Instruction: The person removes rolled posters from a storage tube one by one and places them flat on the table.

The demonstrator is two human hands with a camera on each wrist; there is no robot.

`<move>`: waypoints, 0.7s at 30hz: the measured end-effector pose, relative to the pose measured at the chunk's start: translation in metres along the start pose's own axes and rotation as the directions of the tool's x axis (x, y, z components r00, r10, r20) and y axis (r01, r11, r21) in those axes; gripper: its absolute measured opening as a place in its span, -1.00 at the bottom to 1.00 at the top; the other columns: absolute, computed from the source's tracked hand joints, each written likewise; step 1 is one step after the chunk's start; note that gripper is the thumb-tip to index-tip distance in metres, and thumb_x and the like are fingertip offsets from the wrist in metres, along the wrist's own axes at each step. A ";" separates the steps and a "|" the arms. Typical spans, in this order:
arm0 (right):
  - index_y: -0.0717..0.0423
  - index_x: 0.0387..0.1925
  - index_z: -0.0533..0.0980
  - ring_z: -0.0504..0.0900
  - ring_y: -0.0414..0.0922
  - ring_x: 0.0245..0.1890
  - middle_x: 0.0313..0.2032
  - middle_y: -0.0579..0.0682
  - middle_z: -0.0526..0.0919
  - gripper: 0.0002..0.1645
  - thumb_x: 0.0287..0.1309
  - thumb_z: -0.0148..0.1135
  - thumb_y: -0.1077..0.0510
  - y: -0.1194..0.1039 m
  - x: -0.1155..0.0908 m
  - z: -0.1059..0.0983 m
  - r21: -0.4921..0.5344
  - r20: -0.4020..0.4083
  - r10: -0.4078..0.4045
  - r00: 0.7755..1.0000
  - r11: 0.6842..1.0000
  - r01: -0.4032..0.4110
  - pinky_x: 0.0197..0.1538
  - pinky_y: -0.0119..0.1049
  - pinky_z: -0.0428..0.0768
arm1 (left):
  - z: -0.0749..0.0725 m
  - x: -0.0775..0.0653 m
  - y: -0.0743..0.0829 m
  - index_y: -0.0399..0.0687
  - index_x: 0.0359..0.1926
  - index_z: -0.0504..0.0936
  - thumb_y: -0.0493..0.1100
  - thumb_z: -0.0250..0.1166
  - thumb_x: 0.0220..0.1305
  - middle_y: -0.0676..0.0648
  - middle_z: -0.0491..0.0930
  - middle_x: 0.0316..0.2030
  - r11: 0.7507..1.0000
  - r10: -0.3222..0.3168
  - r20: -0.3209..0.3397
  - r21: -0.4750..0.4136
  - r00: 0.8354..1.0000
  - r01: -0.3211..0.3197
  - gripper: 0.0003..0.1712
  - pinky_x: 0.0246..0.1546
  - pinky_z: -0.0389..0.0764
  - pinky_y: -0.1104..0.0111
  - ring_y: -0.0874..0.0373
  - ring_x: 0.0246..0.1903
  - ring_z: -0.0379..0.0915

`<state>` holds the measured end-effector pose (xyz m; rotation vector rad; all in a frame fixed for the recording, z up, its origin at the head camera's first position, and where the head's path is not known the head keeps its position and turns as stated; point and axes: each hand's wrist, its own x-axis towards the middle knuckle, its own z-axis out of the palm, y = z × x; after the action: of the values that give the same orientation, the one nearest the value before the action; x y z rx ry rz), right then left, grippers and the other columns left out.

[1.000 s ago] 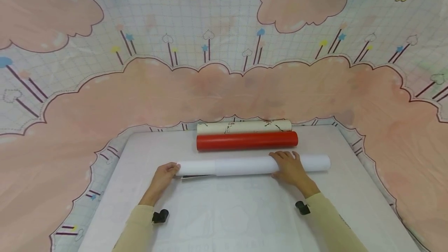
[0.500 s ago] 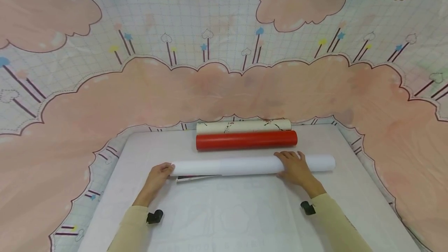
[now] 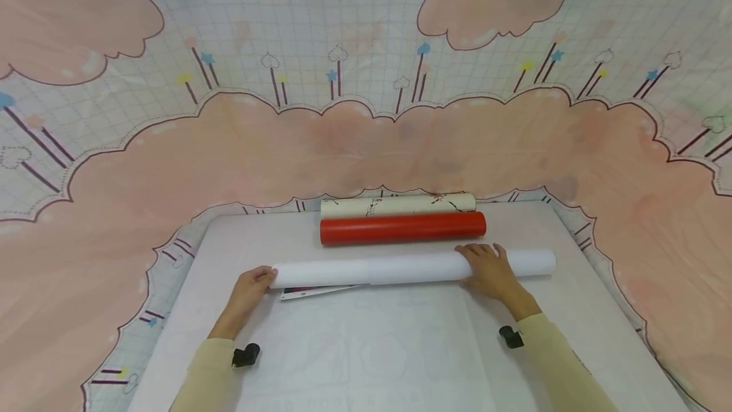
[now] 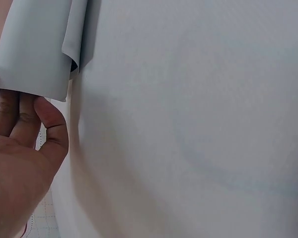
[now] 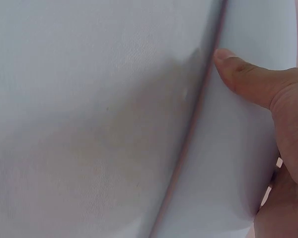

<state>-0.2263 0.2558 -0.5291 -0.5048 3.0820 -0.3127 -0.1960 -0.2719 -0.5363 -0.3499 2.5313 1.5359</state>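
A long white paper roll [image 3: 414,269] lies crosswise on the table, its narrower inner part reaching out to the left. My left hand [image 3: 247,292] pinches that left end; in the left wrist view, the fingers of the left hand [image 4: 25,144] go in under the paper's rim and the thumb lies at its edge. Below this part a loose paper edge [image 3: 320,292] with a dark, pinkish print sticks out. Over the thicker right part, my right hand [image 3: 493,277] grips the roll, and the right wrist view has its thumb [image 5: 243,77] along the near side.
Behind the white roll lies a red roll [image 3: 403,229], with a cream roll with branch patterns [image 3: 397,206] against its far side. The white-covered table [image 3: 400,348] extends toward me. A cloud-printed cloth [image 3: 366,151] rises behind and around the table.
The hands have moved apart, left hand leftward and right hand rightward. The white roll has become longer, and more of the printed edge shows below it. The red and cream rolls have stayed put.
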 end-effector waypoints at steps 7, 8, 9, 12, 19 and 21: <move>0.02 0.31 0.39 0.37 0.22 0.28 0.24 0.16 0.51 -0.06 -0.13 0.58 -0.06 0.009 -0.006 -0.004 0.003 -0.012 0.000 1.000 1.000 0.000 0.36 0.39 0.06 | -0.010 -0.001 -0.005 -0.33 0.20 0.48 0.03 0.07 0.49 -0.31 0.52 0.18 1.000 0.000 0.004 0.023 1.000 0.000 -0.47 -0.10 0.47 0.50 0.10 0.04 0.42; 0.02 0.31 0.39 0.37 0.22 0.28 0.24 0.16 0.51 -0.06 -0.13 0.58 -0.06 0.010 -0.006 -0.004 0.002 -0.010 -0.001 1.000 1.000 0.001 0.35 0.39 0.06 | -0.012 -0.001 -0.006 -0.33 0.20 0.48 0.04 0.07 0.49 -0.31 0.52 0.19 1.000 -0.002 0.006 0.026 1.000 0.002 -0.46 -0.10 0.47 0.51 0.10 0.04 0.41; 0.03 0.31 0.39 0.38 0.22 0.28 0.24 0.16 0.51 -0.06 -0.13 0.58 -0.06 0.011 -0.007 -0.004 0.000 -0.007 0.000 1.000 1.000 0.000 0.35 0.39 0.06 | -0.014 -0.001 -0.007 -0.34 0.20 0.47 0.05 0.07 0.49 -0.31 0.52 0.19 1.000 -0.004 0.009 0.028 1.000 0.004 -0.45 -0.10 0.47 0.51 0.11 0.04 0.41; 0.04 0.31 0.39 0.38 0.23 0.27 0.24 0.17 0.51 -0.06 -0.12 0.57 -0.05 0.015 -0.008 -0.005 -0.011 -0.007 -0.005 1.000 1.000 0.005 0.34 0.40 0.08 | -0.018 -0.002 -0.008 -0.34 0.21 0.45 0.07 0.05 0.49 -0.31 0.49 0.21 0.999 -0.008 0.025 0.033 1.000 0.007 -0.43 -0.05 0.49 0.48 0.08 0.08 0.40; 0.01 0.31 0.40 0.38 0.23 0.27 0.24 0.18 0.51 -0.06 -0.14 0.59 -0.04 0.020 -0.008 -0.007 -0.002 0.000 0.017 1.000 1.000 -0.017 0.35 0.41 0.06 | -0.027 -0.004 -0.015 -0.38 0.21 0.42 0.08 0.02 0.51 -0.33 0.43 0.25 1.000 -0.014 0.046 0.005 0.999 0.014 -0.41 0.08 0.53 0.38 0.04 0.16 0.36; -0.01 0.31 0.40 0.37 0.23 0.29 0.25 0.18 0.51 -0.06 -0.14 0.58 -0.05 0.022 -0.009 -0.008 -0.002 0.014 0.034 0.999 0.999 -0.034 0.36 0.41 0.04 | -0.029 -0.004 -0.017 -0.38 0.21 0.42 0.08 0.02 0.51 -0.32 0.42 0.25 1.000 -0.015 0.049 0.012 0.999 0.014 -0.41 0.07 0.54 0.38 0.06 0.15 0.36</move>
<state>-0.2249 0.2809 -0.5263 -0.4523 3.0738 -0.3051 -0.1876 -0.3046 -0.5370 -0.3247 2.4938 1.5054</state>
